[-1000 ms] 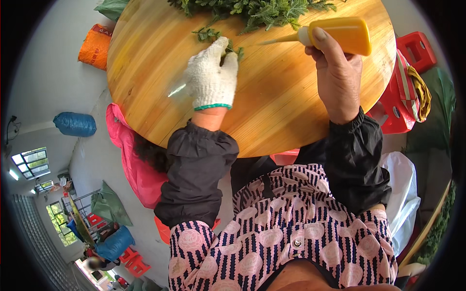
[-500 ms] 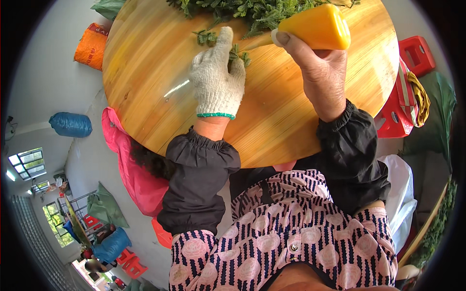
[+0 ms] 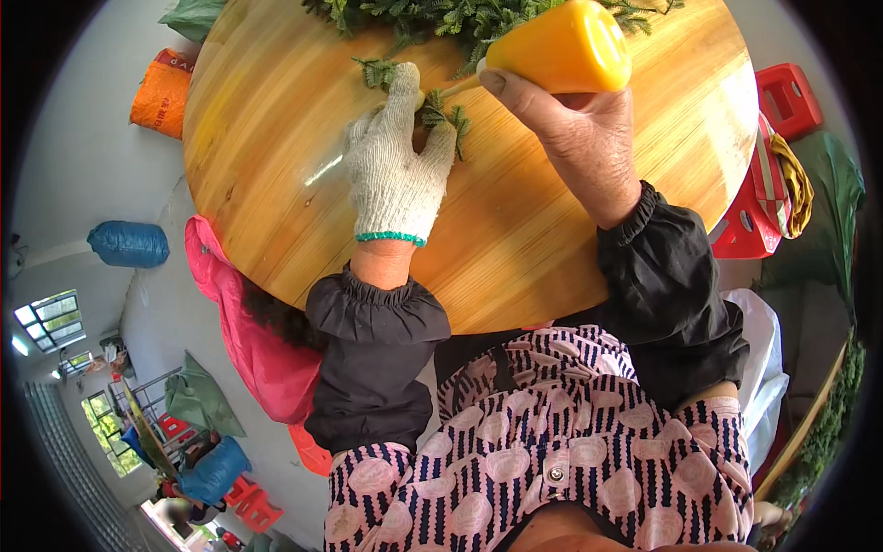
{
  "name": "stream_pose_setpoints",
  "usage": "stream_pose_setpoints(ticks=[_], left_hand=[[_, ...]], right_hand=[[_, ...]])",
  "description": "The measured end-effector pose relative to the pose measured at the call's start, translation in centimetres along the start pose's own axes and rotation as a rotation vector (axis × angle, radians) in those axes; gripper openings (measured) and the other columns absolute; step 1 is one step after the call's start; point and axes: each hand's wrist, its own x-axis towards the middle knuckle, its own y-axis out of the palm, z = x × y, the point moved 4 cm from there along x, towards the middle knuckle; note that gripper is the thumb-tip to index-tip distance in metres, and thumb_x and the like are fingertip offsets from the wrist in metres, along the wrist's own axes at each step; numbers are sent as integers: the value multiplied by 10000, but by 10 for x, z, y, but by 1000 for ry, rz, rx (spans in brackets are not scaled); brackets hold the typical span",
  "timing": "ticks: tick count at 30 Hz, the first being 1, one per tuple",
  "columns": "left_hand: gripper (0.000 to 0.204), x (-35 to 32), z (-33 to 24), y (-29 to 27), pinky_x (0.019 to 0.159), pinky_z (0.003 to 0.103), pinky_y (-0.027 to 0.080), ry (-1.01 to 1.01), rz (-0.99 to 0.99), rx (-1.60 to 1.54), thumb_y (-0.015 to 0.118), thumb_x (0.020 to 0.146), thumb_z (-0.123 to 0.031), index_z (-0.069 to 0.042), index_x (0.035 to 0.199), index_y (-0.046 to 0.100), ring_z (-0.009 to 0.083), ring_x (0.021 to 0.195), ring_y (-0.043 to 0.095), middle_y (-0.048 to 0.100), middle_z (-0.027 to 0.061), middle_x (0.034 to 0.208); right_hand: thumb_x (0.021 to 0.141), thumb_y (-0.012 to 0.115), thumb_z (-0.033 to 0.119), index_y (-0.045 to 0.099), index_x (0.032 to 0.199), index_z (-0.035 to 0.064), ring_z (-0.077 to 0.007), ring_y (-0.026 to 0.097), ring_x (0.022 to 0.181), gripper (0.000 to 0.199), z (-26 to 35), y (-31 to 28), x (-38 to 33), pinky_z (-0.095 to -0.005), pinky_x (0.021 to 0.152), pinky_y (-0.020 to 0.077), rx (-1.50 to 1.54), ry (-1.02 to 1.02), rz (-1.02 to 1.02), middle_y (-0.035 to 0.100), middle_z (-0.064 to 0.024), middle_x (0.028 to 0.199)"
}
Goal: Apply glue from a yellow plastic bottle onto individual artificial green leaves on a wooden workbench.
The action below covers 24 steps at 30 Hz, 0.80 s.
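On the round wooden desk (image 3: pixel 276 138), toward its far edge, the gloved left hand (image 3: pixel 397 175) lies palm down with its fingers spread loosely, pressing a small green sprig (image 3: pixel 441 115) against the wood; the sprig's tips show between and just past the fingers, beside another loose sprig (image 3: pixel 375 72) to the left. Its long axis seems to run roughly away from the person, toward the heap of leafy greens (image 3: pixel 478 17) at the far rim, though the glove hides most of it. To the right, the bare right hand (image 3: pixel 575 138) is closed round a thick orange handle (image 3: pixel 556 48), raised above the desk; the handle points left and slightly down toward the sprig, and a pale sliver at its left end may be a blade, too little in view to be sure. Judging by this, the step is pinning the sprig for a cut or trim. The next move would call for bringing the tool down just beside the gloved fingertips, clear of them.
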Motion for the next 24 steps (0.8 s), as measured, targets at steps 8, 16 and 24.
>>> stream_pose_setpoints(ticks=[8,16,24], left_hand=[[644,2,-2,-4,881,436,554,36,42,62,759,883,-156,-97,1481,527,320,981,694,730,147,1168],[610,3,-2,8,860,431,560,30,59,-21,762,881,-129,-108,1455,559,324,951,694,728,151,1117],[430,3,-3,-9,914,458,488,115,-32,-1,757,839,-132,-73,1261,708,364,942,638,731,147,1008]], right_hand=[[869,813,35,684,1083,3,-118,695,924,252,-1,4,5,-272,840,559,21,-44,50,726,-34,1010],[855,816,14,680,1083,1,-120,698,920,265,1,-7,-2,-271,829,563,-16,22,14,725,-34,1008],[816,835,25,655,1115,35,-112,659,915,349,18,2,-2,-273,797,542,106,27,-51,690,-22,1009]])
